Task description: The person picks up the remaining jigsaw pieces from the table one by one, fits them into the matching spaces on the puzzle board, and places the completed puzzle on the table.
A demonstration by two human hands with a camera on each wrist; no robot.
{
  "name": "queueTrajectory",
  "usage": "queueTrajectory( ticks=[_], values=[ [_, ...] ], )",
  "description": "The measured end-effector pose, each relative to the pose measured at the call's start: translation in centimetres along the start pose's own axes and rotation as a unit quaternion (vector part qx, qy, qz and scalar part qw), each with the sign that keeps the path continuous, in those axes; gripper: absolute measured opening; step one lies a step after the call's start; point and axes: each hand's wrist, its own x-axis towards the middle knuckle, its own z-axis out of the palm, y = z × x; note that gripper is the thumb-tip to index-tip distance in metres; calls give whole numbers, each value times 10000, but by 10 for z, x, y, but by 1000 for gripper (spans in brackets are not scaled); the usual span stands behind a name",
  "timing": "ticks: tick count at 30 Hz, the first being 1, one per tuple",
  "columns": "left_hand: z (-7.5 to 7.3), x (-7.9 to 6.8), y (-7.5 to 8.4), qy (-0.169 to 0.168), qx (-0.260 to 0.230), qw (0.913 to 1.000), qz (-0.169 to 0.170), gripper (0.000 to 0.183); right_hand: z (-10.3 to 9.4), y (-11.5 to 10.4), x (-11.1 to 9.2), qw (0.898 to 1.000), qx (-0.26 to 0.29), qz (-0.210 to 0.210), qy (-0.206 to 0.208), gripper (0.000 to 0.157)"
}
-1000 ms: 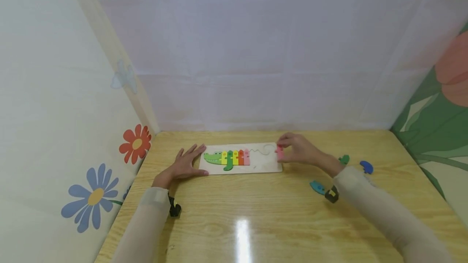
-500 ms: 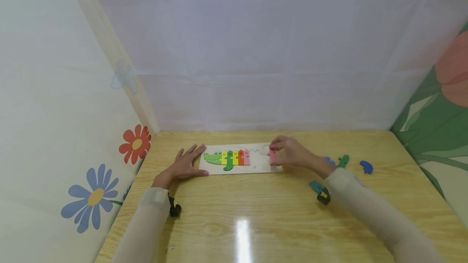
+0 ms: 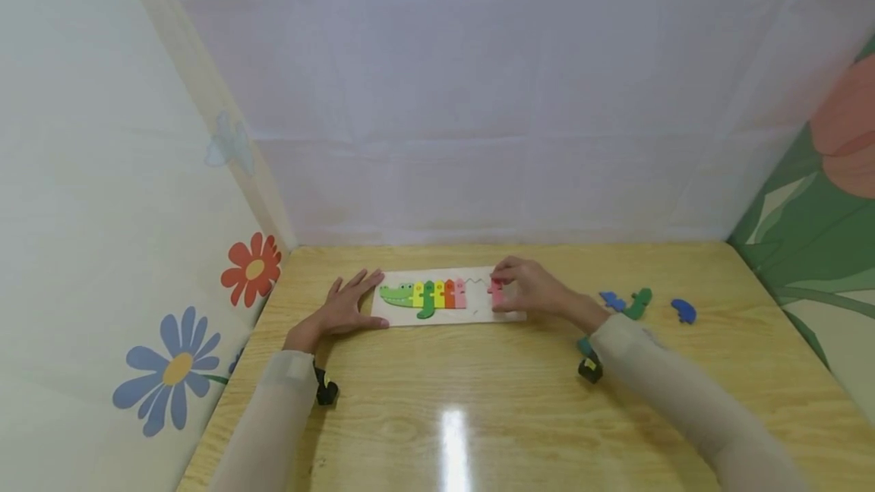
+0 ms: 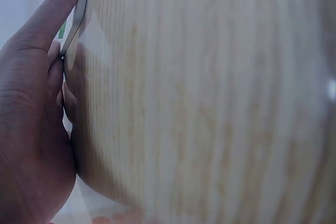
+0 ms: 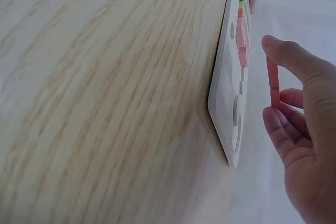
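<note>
A pale wooden puzzle board (image 3: pixel 478 316) lies near the back of the table. Its left part holds a crocodile head piece (image 3: pixel 398 294) and body pieces in yellow, green, orange and pink; the right part shows bare outlines. My left hand (image 3: pixel 342 310) rests at the board's left end, fingers spread, thumb and fingertips on its edge. In the right wrist view a red-pink puzzle piece (image 5: pixel 273 82) is pinched between thumb and fingers of my right hand (image 5: pixel 310 114), raised above the board. The head view places that right hand over the board's right half.
Loose puzzle pieces lie to the right: a blue one (image 3: pixel 612 301), a green one (image 3: pixel 639 303) and a dark blue curved one (image 3: pixel 683 310). A teal piece (image 3: pixel 584 346) is partly hidden by the right wrist's camera (image 3: pixel 591 369). A white wall (image 3: pixel 478 97) stands behind the table.
My right hand has moved left with the pink puzzle piece, from the board's right end to over its right half. The left hand has stayed in place.
</note>
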Motion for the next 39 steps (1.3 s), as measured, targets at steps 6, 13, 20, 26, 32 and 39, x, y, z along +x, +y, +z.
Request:
queueTrajectory(
  ticks=[6,13,20,26,32,39],
  values=[
    [-1,1,1,-11,14,10000,-8,109,5,1,4,10000,-11,-47,61,63],
    [-1,0,1,-27,-3,10000,-52,109,12,3,8,9995,147,-224,149,63],
    [1,0,0,17,21,10000,-37,110,18,0,14,9998,191,-84,-8,64],
    [0,1,0,-15,-9,10000,-57,109,21,-4,18,9997,113,-207,48,63],
    [0,1,0,-50,1,10000,-56,109,26,-6,23,9997,33,-253,56,62],
    [0,1,0,-44,5,10000,-43,110,32,-5,30,9997,-80,-235,-20,62]
  ],
)
